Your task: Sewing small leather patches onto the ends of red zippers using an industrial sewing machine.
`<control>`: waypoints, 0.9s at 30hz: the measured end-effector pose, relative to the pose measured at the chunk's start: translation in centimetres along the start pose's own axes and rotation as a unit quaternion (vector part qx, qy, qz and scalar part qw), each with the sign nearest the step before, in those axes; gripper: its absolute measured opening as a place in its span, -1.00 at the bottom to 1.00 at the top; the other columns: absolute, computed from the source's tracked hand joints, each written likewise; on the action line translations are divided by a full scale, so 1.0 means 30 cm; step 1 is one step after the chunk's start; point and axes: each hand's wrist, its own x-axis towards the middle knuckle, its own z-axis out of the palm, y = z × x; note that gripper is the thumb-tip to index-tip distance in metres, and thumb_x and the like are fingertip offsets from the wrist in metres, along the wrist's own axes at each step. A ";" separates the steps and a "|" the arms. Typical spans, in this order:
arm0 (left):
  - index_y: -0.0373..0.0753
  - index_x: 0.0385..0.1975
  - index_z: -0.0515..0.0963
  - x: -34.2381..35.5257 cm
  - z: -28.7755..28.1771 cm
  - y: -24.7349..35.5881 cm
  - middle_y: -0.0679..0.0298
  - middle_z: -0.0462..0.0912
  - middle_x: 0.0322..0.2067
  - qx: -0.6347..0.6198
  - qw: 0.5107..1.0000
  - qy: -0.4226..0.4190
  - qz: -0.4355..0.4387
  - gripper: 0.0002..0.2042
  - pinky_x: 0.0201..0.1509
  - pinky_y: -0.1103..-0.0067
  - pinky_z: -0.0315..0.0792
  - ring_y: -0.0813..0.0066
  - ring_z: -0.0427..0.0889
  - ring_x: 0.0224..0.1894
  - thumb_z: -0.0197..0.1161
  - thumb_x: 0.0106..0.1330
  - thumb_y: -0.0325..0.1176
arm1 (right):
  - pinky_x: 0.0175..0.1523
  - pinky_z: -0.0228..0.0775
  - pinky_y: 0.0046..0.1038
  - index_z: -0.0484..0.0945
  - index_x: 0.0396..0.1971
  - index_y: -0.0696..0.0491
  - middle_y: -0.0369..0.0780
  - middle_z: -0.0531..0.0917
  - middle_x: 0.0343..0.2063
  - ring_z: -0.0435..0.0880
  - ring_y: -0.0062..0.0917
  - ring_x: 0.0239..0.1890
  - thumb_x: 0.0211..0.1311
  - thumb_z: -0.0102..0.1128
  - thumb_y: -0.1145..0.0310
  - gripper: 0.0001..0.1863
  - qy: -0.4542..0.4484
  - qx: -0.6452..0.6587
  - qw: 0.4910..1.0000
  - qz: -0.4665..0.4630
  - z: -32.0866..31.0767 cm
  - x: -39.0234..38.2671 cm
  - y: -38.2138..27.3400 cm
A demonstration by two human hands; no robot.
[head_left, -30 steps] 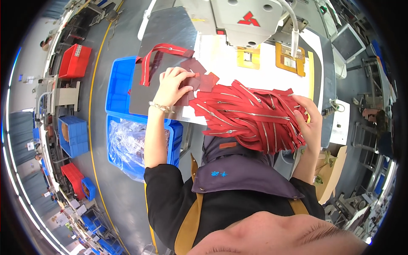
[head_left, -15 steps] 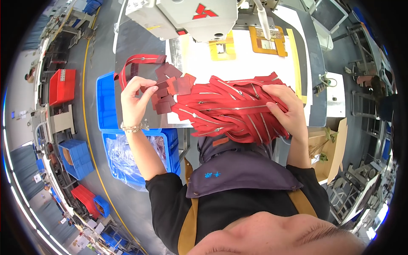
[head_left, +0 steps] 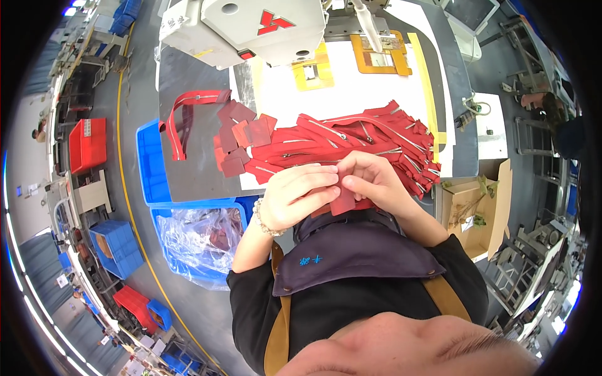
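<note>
Grey floor with a yellow line (head_left: 128,219) runs down your left side, past a red bin (head_left: 88,145) and stacked blue crates (head_left: 117,247). Your dark grey worktable (head_left: 204,178) carries a white sheet (head_left: 276,94), and a pale machine head (head_left: 251,37) stands over its far side, with a yellow-edged frame (head_left: 382,55) lying near it. Across the near part of the table lies a heap of red zippers (head_left: 357,135), metal teeth showing at many angles. Just left of the heap, overlapping dark red squares (head_left: 238,128) are spread, and a single red zipper strip (head_left: 180,119) curves beyond them.

Your left hand (head_left: 298,194), a beaded bracelet (head_left: 266,224) at its wrist, and your right hand (head_left: 376,182) meet in front of the heap, above your purple apron (head_left: 357,254). Fingers of both are drawn together at the tips, pinching a small dark red piece (head_left: 342,203) between them; its lower part hangs below your fingertips, while its upper part is hidden by them. Below the table's left edge sits a blue tub lined with clear plastic (head_left: 200,241); to your right, an open cardboard box (head_left: 496,216) holds leafy stems (head_left: 480,203).
</note>
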 end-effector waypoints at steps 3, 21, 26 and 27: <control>-0.18 -0.41 0.65 -0.005 0.017 -0.006 0.28 0.59 -0.33 0.044 0.999 0.014 0.012 -0.75 -0.30 0.50 0.50 0.35 0.61 -0.30 0.35 -0.19 -0.41 | -0.48 0.18 -0.76 0.50 -0.41 0.12 -0.44 0.54 -0.52 0.39 -0.88 -0.53 0.25 0.17 0.45 -0.92 -0.043 0.004 0.999 0.028 -0.026 0.011 0.007; -0.26 -0.42 0.60 0.002 0.112 0.031 0.24 0.55 -0.36 -0.105 0.967 0.099 -0.210 -0.74 -0.39 0.55 0.45 0.42 0.56 -0.39 0.48 -0.16 -0.47 | -0.43 0.26 -0.74 0.53 -0.43 0.20 -0.36 0.57 -0.55 0.46 -0.83 -0.50 0.20 0.20 0.54 -0.94 0.099 -0.053 0.982 -0.150 -0.022 0.023 0.047; -0.26 -0.47 0.58 0.014 0.148 0.027 0.19 0.58 -0.32 -0.150 0.940 0.150 -0.267 -0.79 -0.29 0.56 0.46 0.40 0.57 -0.34 0.47 -0.12 -0.50 | -0.39 0.30 -0.72 0.53 -0.38 0.23 -0.33 0.59 -0.51 0.47 -0.80 -0.48 0.20 0.18 0.57 -0.95 0.129 -0.142 0.960 -0.206 -0.051 0.030 0.067; -0.27 -0.48 0.58 0.016 0.148 0.024 0.19 0.58 -0.32 -0.160 0.933 0.171 -0.274 -0.80 -0.29 0.55 0.46 0.40 0.57 -0.34 0.46 -0.12 -0.52 | -0.39 0.30 -0.71 0.52 -0.34 0.23 -0.32 0.59 -0.47 0.47 -0.80 -0.46 0.18 0.19 0.56 -0.92 0.087 -0.103 0.970 -0.204 -0.061 0.029 0.064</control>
